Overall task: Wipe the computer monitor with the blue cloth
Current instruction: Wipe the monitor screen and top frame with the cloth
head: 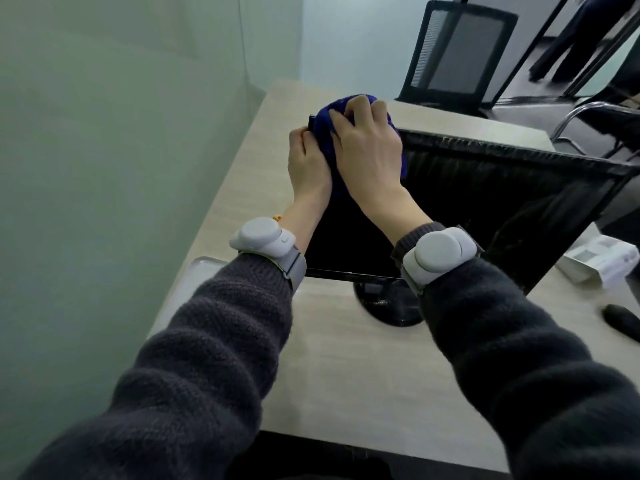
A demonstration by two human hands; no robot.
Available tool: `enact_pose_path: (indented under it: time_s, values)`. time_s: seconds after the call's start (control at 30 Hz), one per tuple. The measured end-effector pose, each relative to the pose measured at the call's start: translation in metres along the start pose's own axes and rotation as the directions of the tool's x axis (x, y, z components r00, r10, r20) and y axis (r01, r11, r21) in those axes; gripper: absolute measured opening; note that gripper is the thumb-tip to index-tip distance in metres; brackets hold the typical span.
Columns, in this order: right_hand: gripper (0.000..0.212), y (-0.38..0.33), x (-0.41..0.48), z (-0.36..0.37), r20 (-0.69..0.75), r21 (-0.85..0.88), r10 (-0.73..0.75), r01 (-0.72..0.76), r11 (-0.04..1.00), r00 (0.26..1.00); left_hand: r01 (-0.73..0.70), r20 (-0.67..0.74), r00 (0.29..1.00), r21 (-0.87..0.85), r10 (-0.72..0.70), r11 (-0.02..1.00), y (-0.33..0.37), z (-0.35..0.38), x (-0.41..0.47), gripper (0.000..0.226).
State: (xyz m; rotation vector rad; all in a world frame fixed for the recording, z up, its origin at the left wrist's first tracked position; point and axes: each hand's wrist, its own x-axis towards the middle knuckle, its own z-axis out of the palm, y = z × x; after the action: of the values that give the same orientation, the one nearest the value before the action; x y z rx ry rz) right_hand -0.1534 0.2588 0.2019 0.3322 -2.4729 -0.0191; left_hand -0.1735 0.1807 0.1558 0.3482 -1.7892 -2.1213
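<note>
A black computer monitor (485, 206) stands on a round base (384, 306) in the middle of a light wooden desk. The blue cloth (329, 116) is bunched over the monitor's top left corner. My right hand (367, 150) presses on the cloth from above, fingers curled over the top edge. Just left of it, my left hand (306, 164) grips the monitor's left edge, touching the cloth's side. Both wrists carry grey bands. The corner itself is hidden under the cloth and hands.
The desk (346, 358) meets a pale green wall (121, 133) on the left. A black mesh chair (457, 53) stands behind the desk. At the right lie a white box (599, 259) and a black mouse (621, 318). A chrome chair arm (588, 109) shows at far right.
</note>
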Motion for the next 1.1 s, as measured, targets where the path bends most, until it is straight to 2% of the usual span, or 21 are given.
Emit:
enact_pose_path:
  time_s: [0.2, 0.4, 0.47, 0.53, 0.63, 0.73, 0.8, 0.97, 1.1]
  values:
    - [0.031, 0.027, -0.01, -0.003, 0.032, -0.08, 0.144, -0.141, 0.987, 0.989, 0.016, -0.011, 1.0, 0.033, -0.016, 0.999, 0.001, 0.004, -0.004, 0.018]
    - [0.034, 0.012, -0.003, -0.003, 0.086, -0.102, 0.045, -0.036, 0.994, 0.995, 0.022, -0.035, 0.999, 0.086, -0.019, 0.996, 0.008, 0.004, -0.011, 0.026]
    - [0.033, 0.018, -0.004, -0.003, 0.099, -0.116, 0.062, -0.051, 0.992, 0.993, -0.035, -0.102, 0.993, 0.192, 0.056, 0.981, 0.013, 0.008, -0.014, 0.029]
    - [0.031, 0.024, -0.005, -0.004, 0.103, -0.12, 0.082, -0.069, 0.99, 0.991, -0.149, -0.169, 0.961, 0.354, 0.22, 0.923, 0.02, 0.013, -0.019, 0.035]
    - [0.027, 0.037, -0.01, -0.009, 0.105, -0.115, 0.104, -0.091, 0.989, 0.989, -0.375, -0.097, 0.888, 0.414, 0.449, 0.83, 0.028, 0.026, -0.032, 0.039]
    - [0.026, 0.058, -0.018, -0.014, 0.101, -0.104, 0.122, -0.111, 0.988, 0.987, -0.496, 0.027, 0.839, 0.448, 0.544, 0.743, 0.031, 0.042, -0.045, 0.039]
    - [0.026, 0.075, -0.023, -0.016, 0.103, -0.094, 0.122, -0.112, 0.989, 0.987, -0.54, 0.092, 0.82, 0.449, 0.565, 0.712, 0.03, 0.053, -0.053, 0.038]
    - [0.026, 0.113, -0.035, -0.021, 0.108, -0.115, 0.131, -0.118, 0.986, 0.986, -0.555, 0.172, 0.826, 0.417, 0.537, 0.72, 0.026, 0.078, -0.068, 0.036]
    - [0.025, 0.134, -0.041, -0.022, 0.105, -0.11, 0.119, -0.108, 0.988, 0.987, -0.563, 0.227, 0.817, 0.51, 0.53, 0.65, 0.021, 0.087, -0.074, 0.035]
